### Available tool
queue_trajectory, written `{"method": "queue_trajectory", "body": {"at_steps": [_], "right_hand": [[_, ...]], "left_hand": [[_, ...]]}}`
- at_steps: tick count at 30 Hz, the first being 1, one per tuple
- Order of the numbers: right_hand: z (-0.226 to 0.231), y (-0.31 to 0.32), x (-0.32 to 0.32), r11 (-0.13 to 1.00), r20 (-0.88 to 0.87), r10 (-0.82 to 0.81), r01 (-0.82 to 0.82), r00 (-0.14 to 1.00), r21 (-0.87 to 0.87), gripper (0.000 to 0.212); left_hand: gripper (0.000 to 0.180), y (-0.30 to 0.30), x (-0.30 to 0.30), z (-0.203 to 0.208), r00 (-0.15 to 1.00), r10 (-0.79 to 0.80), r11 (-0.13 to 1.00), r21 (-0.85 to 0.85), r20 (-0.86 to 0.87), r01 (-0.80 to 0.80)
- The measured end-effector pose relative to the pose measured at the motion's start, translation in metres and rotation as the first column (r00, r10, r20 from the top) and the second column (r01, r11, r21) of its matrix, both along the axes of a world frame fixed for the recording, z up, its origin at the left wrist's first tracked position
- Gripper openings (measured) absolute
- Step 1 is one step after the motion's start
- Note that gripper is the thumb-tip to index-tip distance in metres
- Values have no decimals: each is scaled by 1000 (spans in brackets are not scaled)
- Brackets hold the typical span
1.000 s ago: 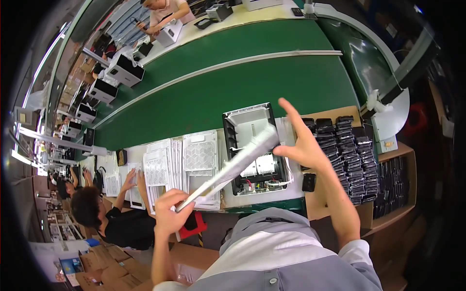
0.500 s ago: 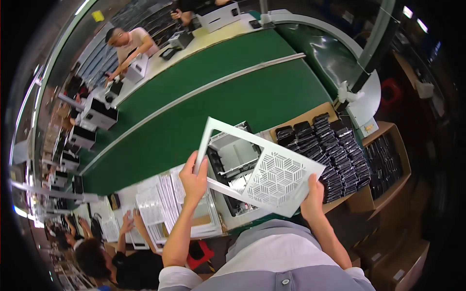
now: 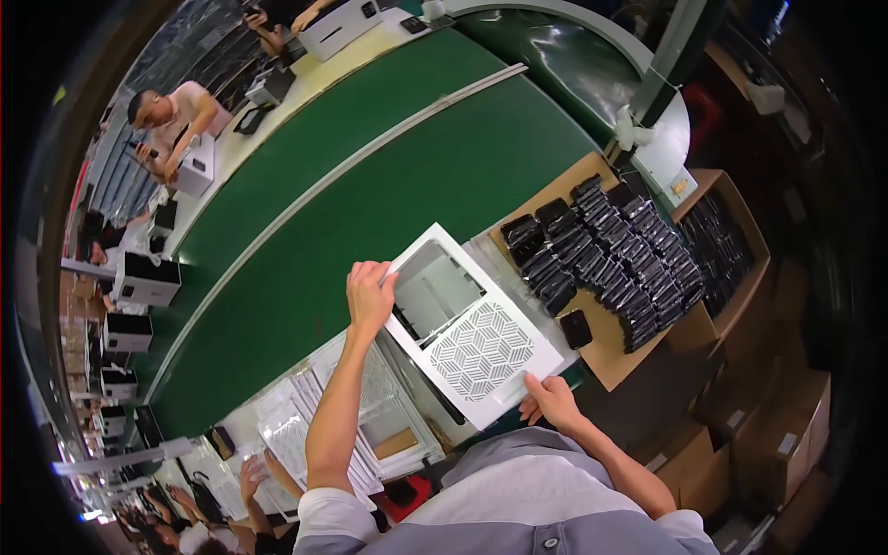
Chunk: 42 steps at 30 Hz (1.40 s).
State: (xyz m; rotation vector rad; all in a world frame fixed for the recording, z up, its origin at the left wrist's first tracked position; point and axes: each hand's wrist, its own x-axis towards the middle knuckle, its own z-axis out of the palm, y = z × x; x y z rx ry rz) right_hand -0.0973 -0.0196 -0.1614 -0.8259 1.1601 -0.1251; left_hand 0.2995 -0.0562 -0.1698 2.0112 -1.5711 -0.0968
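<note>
A white panel (image 3: pixel 508 400) with a large square opening and a cut-out geometric grille lies over a dark-edged housing (image 3: pixel 437 294), whose grey inside shows through the opening. The panel sits at a slant on the bench. My left hand (image 3: pixel 372 294) grips its upper left edge, fingers curled over the side. At the lower right corner, my right hand (image 3: pixel 550 400) holds the edge with the thumb on top and the other fingers bent below. Most of the housing is hidden under the panel, so I cannot tell whether the two are fully seated together.
Left of the housing, white frames (image 3: pixel 314 407) lie stacked. Several black plastic-wrapped parts (image 3: pixel 629 250) fill cardboard (image 3: pixel 599 356) on the right. A green conveyor (image 3: pixel 370 203) runs beyond. Another person (image 3: pixel 185 116) works at the far side, and a co-worker's hands (image 3: pixel 252 476) show at lower left.
The panel has come down and turned clockwise onto the housing. My left hand has shifted along its edge, and my right hand has moved left and nearer me. The view has turned too.
</note>
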Motion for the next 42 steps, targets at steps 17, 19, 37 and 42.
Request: {"method": "queue_trajectory", "body": {"at_steps": [17, 19, 37, 42], "right_hand": [[10, 9, 16, 965, -198, 232, -250, 953, -74, 46], [18, 11, 20, 875, -268, 246, -333, 931, -352, 40], [-28, 30, 112, -214, -461, 535, -415, 708, -884, 86], [14, -3, 104, -140, -405, 404, -382, 820, -914, 84]], "left_hand": [[35, -5, 16, -22, 994, -14, 941, 337, 113, -25], [38, -20, 10, -15, 988, -48, 923, 384, 146, -12], [34, -84, -27, -26, 977, 2, 847, 519, 214, -116], [35, -78, -23, -36, 976, 24, 864, 488, 215, -129]]}}
